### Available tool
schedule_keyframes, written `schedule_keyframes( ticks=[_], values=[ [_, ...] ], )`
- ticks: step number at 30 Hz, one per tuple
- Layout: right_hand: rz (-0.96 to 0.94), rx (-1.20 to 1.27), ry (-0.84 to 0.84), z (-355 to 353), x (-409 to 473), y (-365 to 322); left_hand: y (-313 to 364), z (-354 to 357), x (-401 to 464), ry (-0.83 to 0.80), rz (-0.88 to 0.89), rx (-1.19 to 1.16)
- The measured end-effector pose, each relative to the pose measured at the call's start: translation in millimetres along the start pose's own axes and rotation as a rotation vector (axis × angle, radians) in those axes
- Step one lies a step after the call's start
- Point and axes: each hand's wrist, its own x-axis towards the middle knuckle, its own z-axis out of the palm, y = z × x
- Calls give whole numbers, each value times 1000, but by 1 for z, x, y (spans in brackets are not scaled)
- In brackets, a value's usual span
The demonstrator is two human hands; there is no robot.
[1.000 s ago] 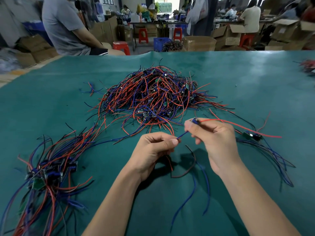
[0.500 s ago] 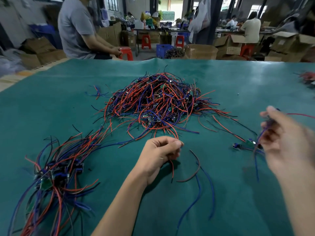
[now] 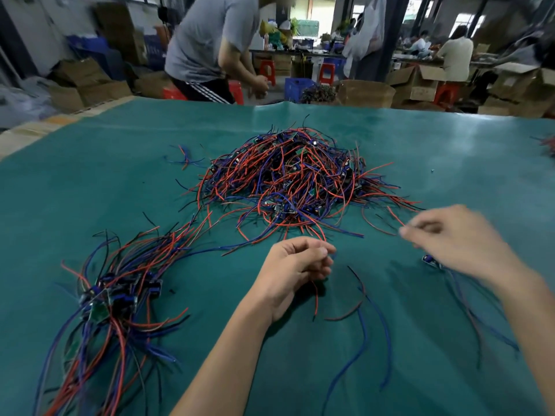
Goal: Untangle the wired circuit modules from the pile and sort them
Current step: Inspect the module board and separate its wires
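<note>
The tangled pile (image 3: 285, 181) of red, blue and black wires with small circuit modules lies mid-table. A sorted bundle (image 3: 114, 295) of modules with wires laid alongside sits at the near left. My left hand (image 3: 297, 265) is curled just in front of the pile and grips thin wires; a red wire (image 3: 315, 295) hangs from it, and blue wires (image 3: 363, 325) trail toward me. My right hand (image 3: 450, 238) is blurred, its fingers loosely extended leftward beside a red wire end, with nothing visibly held. One module (image 3: 429, 261) lies on the mat under it.
The green mat (image 3: 90, 190) covers the whole table. A small wire scrap (image 3: 184, 154) lies left of the pile, and more red wires (image 3: 549, 145) lie at the right edge. A person in a grey shirt (image 3: 204, 40) bends beyond the far edge, among cardboard boxes and red stools.
My right hand carried a wired module away to the right, let it go on the mat and is moving back left. My left hand stayed put. The person behind has risen.
</note>
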Motion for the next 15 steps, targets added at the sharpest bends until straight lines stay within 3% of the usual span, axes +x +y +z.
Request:
schedule_keyframes(
  ticks=[4, 8, 15],
  values=[
    [-296, 159, -98, 58, 25, -76, 0, 1, 4, 128, 0, -114],
    [-287, 152, -151, 102, 50, -117, 2, -1, 7, 181, 21, -210],
    [-237, 63, -55, 120, 66, -130, 0, -1, 9, 166, 15, -217]
  ],
)
